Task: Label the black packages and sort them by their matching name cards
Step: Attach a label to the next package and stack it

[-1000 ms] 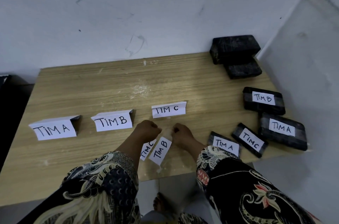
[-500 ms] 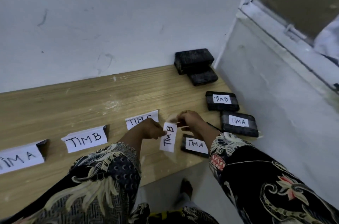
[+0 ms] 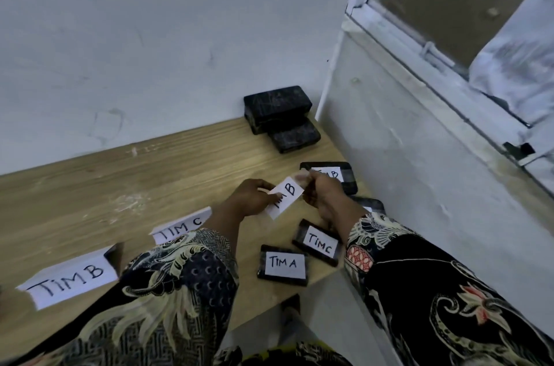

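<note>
Two hands, left and right, are pinched on the ends of a "TIM B" label, held taut above the table, probably so it can be stuck to an unlabelled package stacked far right.

Black packages and TIM name cards lying across the wooden table

A loose white TIM B label is hanging tilted above the table; three unlabelled black packages are sitting stacked in the far corner. Labelled ones are lying flat near the right edge: a TIM B package partly hidden, a TIM C package angled, and a TIM A package nearest. Folded TIM B card and TIM C card are standing left.
</note>
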